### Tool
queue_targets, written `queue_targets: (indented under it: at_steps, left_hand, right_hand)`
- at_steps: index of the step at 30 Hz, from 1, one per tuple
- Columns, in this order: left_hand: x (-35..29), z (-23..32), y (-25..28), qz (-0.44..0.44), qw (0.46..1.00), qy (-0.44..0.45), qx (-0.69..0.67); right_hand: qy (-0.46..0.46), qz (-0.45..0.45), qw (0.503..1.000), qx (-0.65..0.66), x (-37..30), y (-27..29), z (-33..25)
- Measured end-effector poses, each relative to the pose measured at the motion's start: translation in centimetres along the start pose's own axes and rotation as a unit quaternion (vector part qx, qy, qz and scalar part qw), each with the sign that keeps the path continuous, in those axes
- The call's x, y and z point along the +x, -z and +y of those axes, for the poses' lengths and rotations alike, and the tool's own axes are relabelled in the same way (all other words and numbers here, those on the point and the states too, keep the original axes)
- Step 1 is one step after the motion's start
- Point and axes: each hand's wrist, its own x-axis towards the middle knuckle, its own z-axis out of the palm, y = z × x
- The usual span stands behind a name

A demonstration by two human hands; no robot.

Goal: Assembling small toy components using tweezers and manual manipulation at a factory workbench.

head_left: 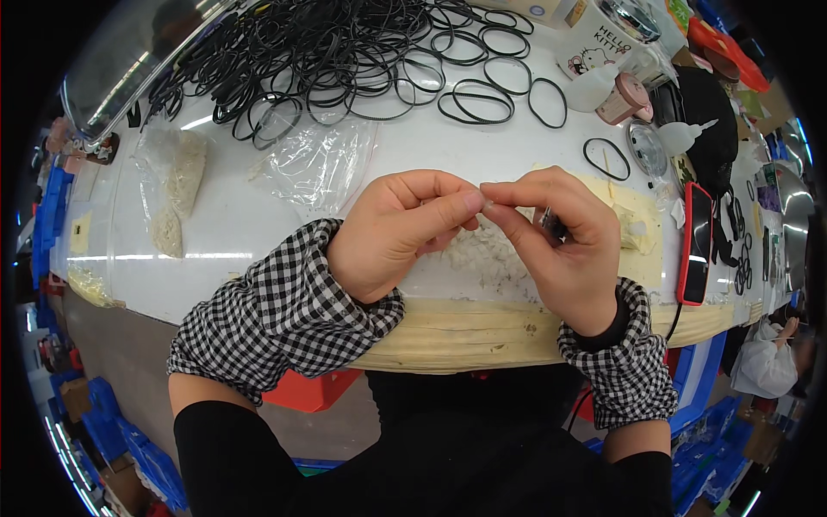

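You seem to be at a fingertip-handling step, left hand (388, 224) and right hand (568, 246) pinched closed on a tiny pale piece (488, 206) above the whitish heap (489, 261) on the table (226, 222), your right also cradling a metallic object (551, 227), and the next move likely needs light, steady pressure.

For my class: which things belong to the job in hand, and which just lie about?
Probably in the job:
loose pale pieces
dark metallic item in the right hand

Probably just lying about:
red-edged phone
white cup
nozzle bottle
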Motion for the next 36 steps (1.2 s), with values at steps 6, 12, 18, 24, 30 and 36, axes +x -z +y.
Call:
queue_targets:
  at_steps: [6, 12, 18, 24, 30, 36]
  left_hand:
    - [0.1, 0.0, -0.1, -0.01, 1.0, -0.004, -0.001]
    - [0.0, 0.0, -0.1, -0.057, 0.998, -0.024, -0.017]
    - [0.0, 0.0, -0.2, -0.079, 0.996, 0.001, -0.045]
    - [0.0, -0.1, -0.2, -0.072, 0.995, -0.03, -0.059]
    - [0.1, 0.0, -0.3, -0.102, 0.992, -0.035, -0.061]
    - [0.1, 0.0, -0.5, -0.116, 0.99, -0.042, -0.071]
  right_hand:
    - [-0.009, -0.004, 1.0, 0.029, -0.1, -0.2, -0.1]
    - [-0.025, 0.0, 0.999, 0.03, 0.1, -0.1, -0.4]
    - [0.016, 0.011, 1.0, 0.017, -0.2, -0.2, 0.0]
    - [-0.022, -0.002, 1.0, 0.006, 0.2, 0.1, -1.4]
    - [0.019, -0.019, 0.99, -0.137, 0.1, 0.0, -0.3]
    - [0.005, -0.024, 0.99, -0.136, 0.0, 0.1, -0.4]
